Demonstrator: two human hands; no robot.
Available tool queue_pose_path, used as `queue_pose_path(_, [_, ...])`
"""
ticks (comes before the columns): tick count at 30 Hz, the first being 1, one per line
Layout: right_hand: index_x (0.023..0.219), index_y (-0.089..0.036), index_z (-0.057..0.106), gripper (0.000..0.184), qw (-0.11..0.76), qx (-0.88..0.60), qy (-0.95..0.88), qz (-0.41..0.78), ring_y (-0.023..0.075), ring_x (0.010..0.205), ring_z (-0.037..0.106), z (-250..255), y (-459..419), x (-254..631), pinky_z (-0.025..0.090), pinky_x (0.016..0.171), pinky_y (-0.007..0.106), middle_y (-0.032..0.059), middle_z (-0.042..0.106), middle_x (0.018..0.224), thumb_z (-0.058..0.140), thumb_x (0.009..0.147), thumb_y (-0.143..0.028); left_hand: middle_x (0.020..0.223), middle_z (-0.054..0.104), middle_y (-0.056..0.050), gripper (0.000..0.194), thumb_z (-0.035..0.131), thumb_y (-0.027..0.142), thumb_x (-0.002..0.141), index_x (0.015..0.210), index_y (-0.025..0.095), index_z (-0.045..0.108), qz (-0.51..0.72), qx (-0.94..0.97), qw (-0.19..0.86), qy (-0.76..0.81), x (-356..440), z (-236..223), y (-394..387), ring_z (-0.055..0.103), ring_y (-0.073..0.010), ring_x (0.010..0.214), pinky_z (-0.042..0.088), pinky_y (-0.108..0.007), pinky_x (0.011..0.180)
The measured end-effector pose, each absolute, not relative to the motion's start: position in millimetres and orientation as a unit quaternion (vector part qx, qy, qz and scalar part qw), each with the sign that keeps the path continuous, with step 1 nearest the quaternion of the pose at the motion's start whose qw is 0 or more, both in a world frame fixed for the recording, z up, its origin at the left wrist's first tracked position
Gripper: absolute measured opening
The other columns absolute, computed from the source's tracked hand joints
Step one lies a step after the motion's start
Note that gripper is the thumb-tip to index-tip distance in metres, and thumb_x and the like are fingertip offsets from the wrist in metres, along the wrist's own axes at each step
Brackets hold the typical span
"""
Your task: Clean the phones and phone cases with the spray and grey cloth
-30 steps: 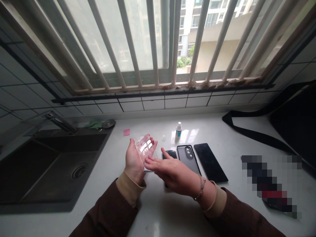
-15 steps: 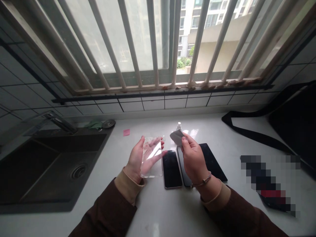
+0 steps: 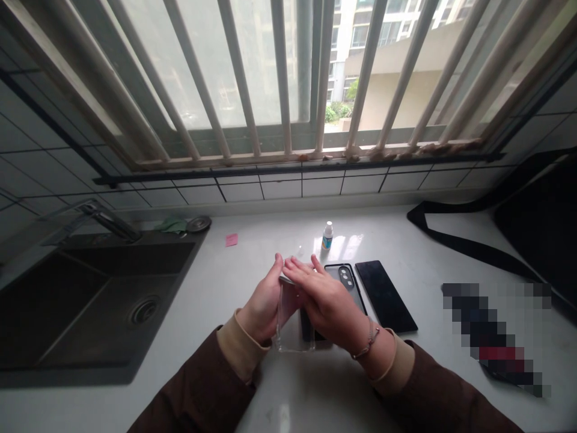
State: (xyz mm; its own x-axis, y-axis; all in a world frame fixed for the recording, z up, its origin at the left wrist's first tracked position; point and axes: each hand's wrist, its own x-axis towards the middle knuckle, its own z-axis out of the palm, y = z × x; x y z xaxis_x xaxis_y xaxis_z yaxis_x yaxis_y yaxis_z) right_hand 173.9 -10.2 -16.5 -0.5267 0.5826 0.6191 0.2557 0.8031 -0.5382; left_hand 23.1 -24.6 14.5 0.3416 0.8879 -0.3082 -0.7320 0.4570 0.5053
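Observation:
My left hand (image 3: 261,300) is closed round a clear phone case (image 3: 293,337), held tilted above the counter. Over the upper part of that case lies my right hand (image 3: 322,294), its fingers long and together, pressing a grey cloth (image 3: 287,280). Only a sliver of the cloth shows under the fingers. Partly hidden below my hands is a dark phone (image 3: 308,329). Just right of it lies a black-rimmed phone case with a camera cutout (image 3: 346,278), partly covered by my right hand. A second black phone (image 3: 386,296) lies farther right.
A small white bottle (image 3: 327,238) stands behind my hands. To the left are a pink sticky note (image 3: 231,240) and a dark sink (image 3: 166,313) with a faucet (image 3: 112,222). A black bag strap (image 3: 469,249) and a blurred-out dark item (image 3: 491,337) lie at right.
My right hand has moved left and down with the grey cloth, onto the clear case. The case has shifted slightly right and nearer. The bottle and black-rimmed case now show more.

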Motion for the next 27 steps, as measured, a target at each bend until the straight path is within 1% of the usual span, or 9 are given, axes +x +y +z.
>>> queue_pose_path(4, [0.157, -0.027, 0.053, 0.059, 0.393, -0.192, -0.870, 0.227, 0.0232, 0.154, 0.050, -13, -14, 175, 0.022, 0.136, 0.060, 0.0087, 0.060, 0.159, 0.048, 0.101, -0.007, 0.119, 0.076, -0.028, 0.073, 0.042, 0.065, 0.107, 0.131, 0.002, 0.070, 0.520, 0.118, 0.778, 0.334, 17, 13, -20, 0.075, -0.0340, 0.117, 0.056, -0.042, 0.110])
queue_pose_path(7, [0.153, -0.026, 0.056, 0.052, 0.366, -0.157, -0.883, 0.250, 0.0220, 0.154, 0.049, -8, -18, 176, 0.012, 0.138, 0.057, 0.0079, 0.061, 0.158, 0.050, 0.104, -0.011, 0.101, 0.078, -0.023, 0.076, 0.042, 0.067, 0.106, 0.133, 0.001, 0.070, 0.528, 0.081, 0.757, 0.375, 9, 10, -14, 0.078, -0.0287, 0.095, 0.063, -0.037, 0.094])
queue_pose_path(9, [0.150, -0.025, 0.058, 0.047, 0.350, -0.132, -0.890, 0.261, 0.0202, 0.154, 0.050, -5, -22, 175, 0.009, 0.139, 0.053, 0.0073, 0.063, 0.156, 0.051, 0.105, -0.012, 0.092, 0.077, -0.019, 0.076, 0.041, 0.066, 0.107, 0.134, 0.001, 0.069, 0.539, 0.060, 0.749, 0.379, 4, 9, -9, 0.076, -0.0241, 0.080, 0.064, -0.034, 0.083])
queue_pose_path(14, [0.147, -0.023, 0.061, 0.043, 0.340, -0.095, -0.895, 0.274, 0.0171, 0.153, 0.051, -6, -26, 171, 0.012, 0.139, 0.047, 0.0063, 0.066, 0.154, 0.050, 0.107, -0.010, 0.087, 0.075, -0.016, 0.073, 0.037, 0.064, 0.108, 0.126, 0.003, 0.071, 0.605, 0.060, 0.683, 0.404, -7, 8, -2, 0.073, -0.0224, 0.070, 0.064, -0.034, 0.068])
queue_pose_path(19, [0.144, -0.024, 0.064, 0.042, 0.355, -0.095, -0.874, 0.317, 0.0194, 0.148, 0.058, -4, -28, 172, 0.017, 0.138, 0.049, 0.0071, 0.068, 0.152, 0.051, 0.107, -0.009, 0.089, 0.075, -0.015, 0.072, 0.032, 0.063, 0.110, 0.122, 0.005, 0.073, 0.649, 0.077, 0.607, 0.452, -13, 9, 1, 0.072, -0.0212, 0.068, 0.064, -0.034, 0.065])
queue_pose_path(21, [0.142, -0.025, 0.067, 0.039, 0.362, -0.109, -0.838, 0.393, 0.0206, 0.141, 0.065, 1, -28, 175, 0.024, 0.136, 0.050, 0.0058, 0.072, 0.146, 0.051, 0.108, -0.014, 0.090, 0.075, -0.015, 0.072, 0.032, 0.063, 0.110, 0.122, 0.005, 0.073, 0.654, 0.083, 0.601, 0.452, -15, 11, 1, 0.072, -0.0213, 0.069, 0.065, -0.034, 0.065])
queue_pose_path(23, [0.137, -0.026, 0.073, 0.033, 0.368, -0.138, -0.771, 0.501, 0.0218, 0.128, 0.074, 4, -26, 178, 0.042, 0.128, 0.047, 0.0052, 0.078, 0.135, 0.053, 0.110, -0.024, 0.089, 0.075, -0.015, 0.072, 0.032, 0.063, 0.110, 0.122, 0.005, 0.073, 0.657, 0.086, 0.611, 0.433, -16, 13, 1, 0.072, -0.0213, 0.069, 0.064, -0.034, 0.064])
queue_pose_path(25, [0.130, -0.025, 0.077, 0.030, 0.399, -0.171, -0.676, 0.595, 0.0237, 0.119, 0.078, 2, -22, 178, 0.058, 0.114, 0.044, 0.0064, 0.081, 0.127, 0.058, 0.110, -0.036, 0.089, 0.074, -0.015, 0.073, 0.032, 0.063, 0.109, 0.123, 0.004, 0.072, 0.657, 0.083, 0.630, 0.405, -16, 15, 1, 0.072, -0.0217, 0.069, 0.064, -0.035, 0.064])
queue_pose_path(27, [0.128, -0.025, 0.079, 0.032, 0.466, -0.205, -0.572, 0.643, 0.0266, 0.119, 0.077, -5, -14, 176, 0.061, 0.108, 0.045, 0.0084, 0.081, 0.128, 0.062, 0.107, -0.044, 0.092, 0.075, -0.016, 0.075, 0.033, 0.065, 0.109, 0.125, 0.003, 0.071, 0.647, 0.081, 0.658, 0.377, -16, 16, 1, 0.073, -0.0231, 0.075, 0.065, -0.036, 0.069])
